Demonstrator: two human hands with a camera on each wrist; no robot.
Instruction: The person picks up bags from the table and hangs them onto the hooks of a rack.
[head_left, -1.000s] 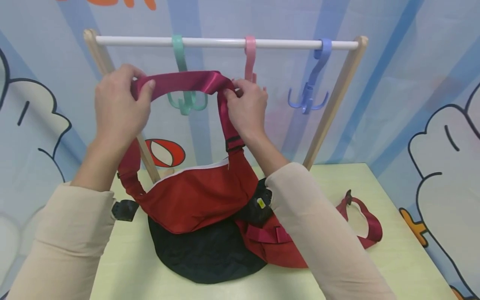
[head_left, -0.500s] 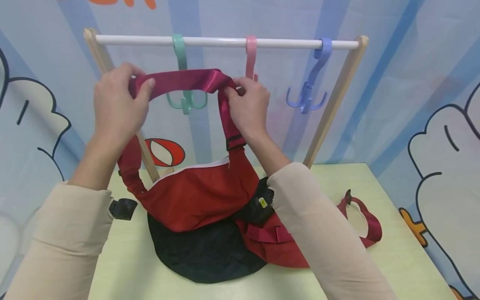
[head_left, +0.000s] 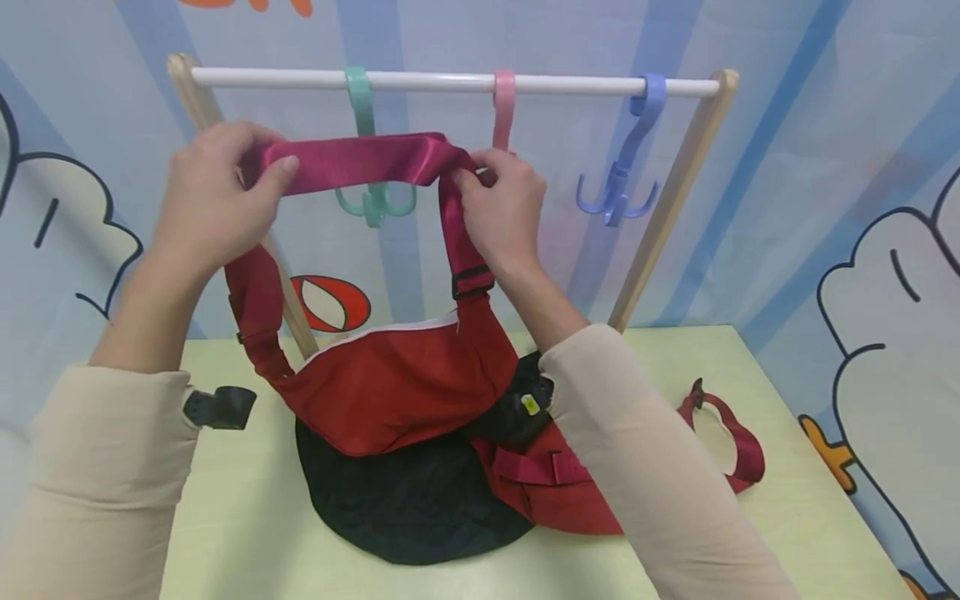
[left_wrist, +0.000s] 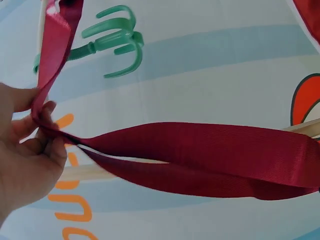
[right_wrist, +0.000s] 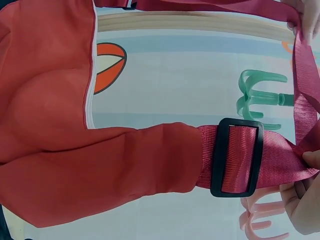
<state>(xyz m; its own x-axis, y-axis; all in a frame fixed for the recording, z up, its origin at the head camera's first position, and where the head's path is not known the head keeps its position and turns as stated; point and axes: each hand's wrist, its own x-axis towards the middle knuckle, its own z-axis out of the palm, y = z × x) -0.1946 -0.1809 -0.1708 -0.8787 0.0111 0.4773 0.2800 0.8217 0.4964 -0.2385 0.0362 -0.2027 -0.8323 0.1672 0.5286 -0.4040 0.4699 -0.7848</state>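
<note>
A red zippered sling bag (head_left: 397, 387) hangs by its dark red strap (head_left: 360, 162), held up between both hands in front of the rack. The left hand (head_left: 217, 196) pinches the strap at its upper left corner; the left wrist view shows the webbing (left_wrist: 200, 155) folding through those fingers. At the upper right bend, the right hand (head_left: 502, 204) grips the strap between thumb and fingers. A black slide buckle (right_wrist: 236, 157) sits on the strap below the right hand. Behind the strap hangs a green hook (head_left: 371, 200), apart from it.
A white bar (head_left: 427, 81) on wooden legs also carries a pink hook (head_left: 502, 108) and a blue hook (head_left: 618, 167). On the table (head_left: 247, 517) lie a black cloth item (head_left: 412, 508) and another red bag (head_left: 570, 496) with a looped strap (head_left: 746, 454).
The left hand has shifted left and slightly up, stretching the strap's top span. The sling bag has risen a little; the right hand has moved slightly right.
</note>
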